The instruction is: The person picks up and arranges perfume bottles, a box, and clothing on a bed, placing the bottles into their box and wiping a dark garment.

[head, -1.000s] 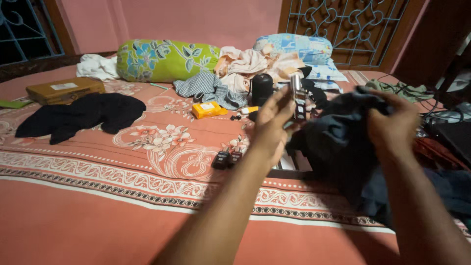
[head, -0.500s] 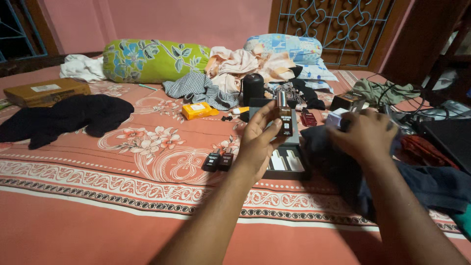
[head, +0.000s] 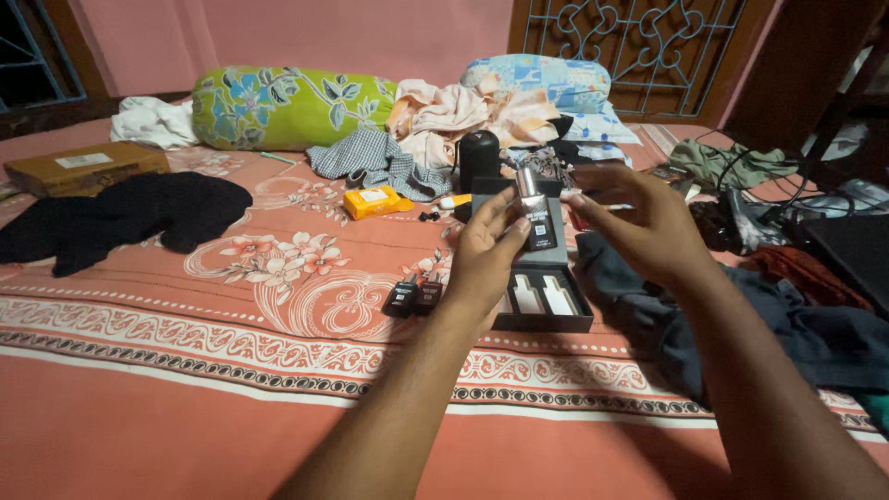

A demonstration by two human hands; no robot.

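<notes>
**Over the bed, a small bottle held upright between your hands**

Above the patterned bedsheet [head: 185,370], in the head view, your left hand [head: 486,259] grips a small dark spray bottle [head: 535,215] by its lower body, long axis upright, silver cap on top. Your right hand [head: 639,222] hangs just beside the bottle, to its right, fingers loosely curled and holding nothing; it is the free hand nearest the cap. Directly below the bottle lies an open black box [head: 544,298] with two pale bottles in its tray. Two small dark bottles [head: 414,296] lie on the sheet left of the box. Dark clothing [head: 648,296] is heaped to the right, under your right forearm.
</notes>
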